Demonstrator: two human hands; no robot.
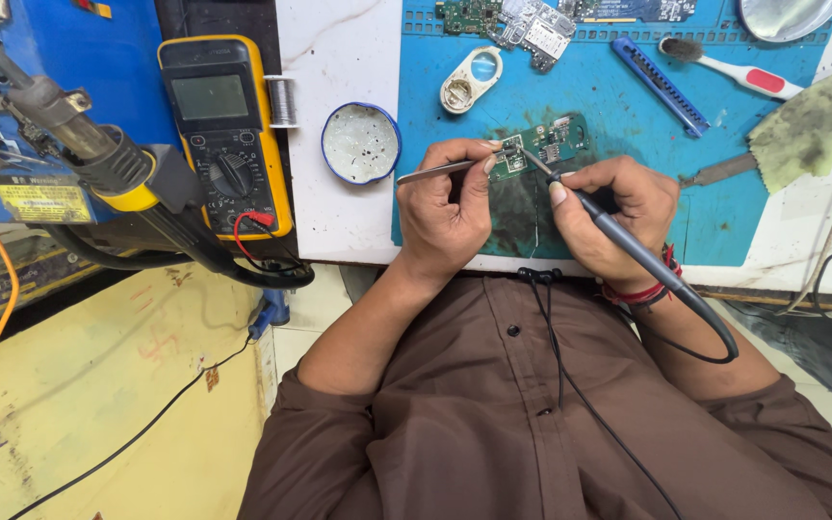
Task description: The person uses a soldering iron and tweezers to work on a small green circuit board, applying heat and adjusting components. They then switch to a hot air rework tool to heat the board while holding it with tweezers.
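The person's brown shirt [532,424] fills the bottom of the view, both forearms reaching up from it to the bench edge. The left hand [447,207] is curled into a loose fist, thumb and forefinger pinched shut on slim metal tweezers [435,171], whose tips rest on the left end of the green circuit board [536,146]. The right hand [618,207], with red threads at the wrist, wraps closed around a dark soldering iron [618,236] held like a pen, its fine tip touching the board just beside the tweezers. The iron's cable loops back past the wrist. The board is small and narrow, with silvery components on its face. It lies on the blue work mat [628,116], on a dark stained patch near the mat's front edge, directly ahead of both hands.
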